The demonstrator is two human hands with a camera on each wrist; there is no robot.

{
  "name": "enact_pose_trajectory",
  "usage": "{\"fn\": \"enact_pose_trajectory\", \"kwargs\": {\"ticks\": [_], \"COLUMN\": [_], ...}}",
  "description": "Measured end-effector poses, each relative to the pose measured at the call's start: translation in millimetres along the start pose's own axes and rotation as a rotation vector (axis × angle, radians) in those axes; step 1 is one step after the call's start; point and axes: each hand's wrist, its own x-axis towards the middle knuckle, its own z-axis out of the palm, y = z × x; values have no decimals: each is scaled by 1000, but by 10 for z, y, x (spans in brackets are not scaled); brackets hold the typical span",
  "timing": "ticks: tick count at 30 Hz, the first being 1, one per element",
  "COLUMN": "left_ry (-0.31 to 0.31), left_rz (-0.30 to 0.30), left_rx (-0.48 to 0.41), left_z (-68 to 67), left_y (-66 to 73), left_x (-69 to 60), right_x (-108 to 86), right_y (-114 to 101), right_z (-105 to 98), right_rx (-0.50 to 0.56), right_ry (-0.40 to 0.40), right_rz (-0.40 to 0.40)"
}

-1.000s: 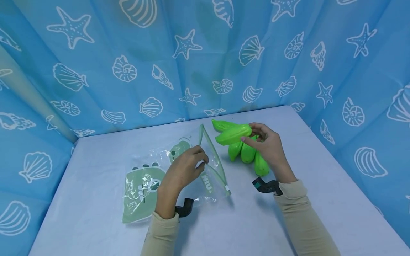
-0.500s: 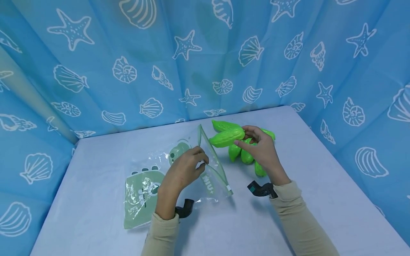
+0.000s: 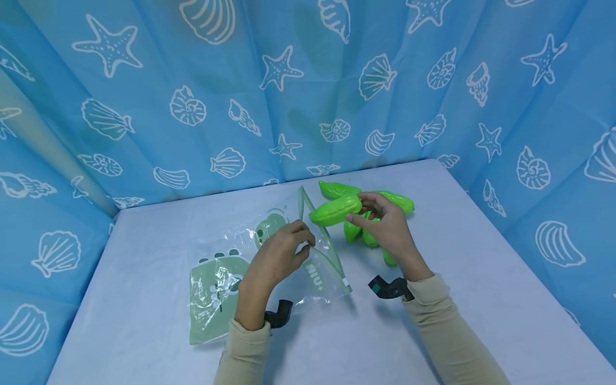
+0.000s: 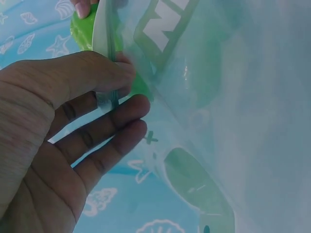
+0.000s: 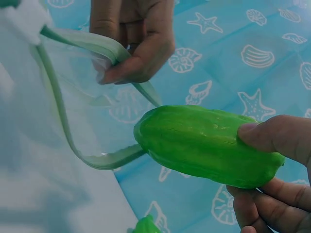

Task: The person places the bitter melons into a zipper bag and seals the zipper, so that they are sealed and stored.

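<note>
A clear zip bag with green cartoon prints lies on the table, its green-edged mouth held apart. With thumb and index finger, my left hand pinches one rim of that mouth; its other fingers stand loose in the left wrist view. My right hand holds a bright green, bumpy bitter melon by one end, thumb on one side and fingers on the other. The melon's free end is at the bag's mouth; whether they touch I cannot tell.
Several more green bitter melons lie on the white table behind and below my right hand, partly hidden by it. A blue curtain with shell prints stands along the back and sides. A white slider sits at the bag's near corner.
My right hand has moved left and slightly nearer with the bitter melon, bringing it to the bag's mouth. My left hand has kept its pinch on the rim, while the bag has shifted slightly.
</note>
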Motion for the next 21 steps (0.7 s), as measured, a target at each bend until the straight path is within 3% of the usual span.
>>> {"fn": "enact_pose_trajectory", "kwargs": {"ticks": [21], "left_ry": [25], "left_rz": [21], "left_rx": [42], "left_z": [-9], "left_y": [32], "left_x": [8], "right_x": [-44], "right_y": [83], "right_z": [257], "right_rx": [-96], "right_ry": [-72], "right_rz": [-51]}}
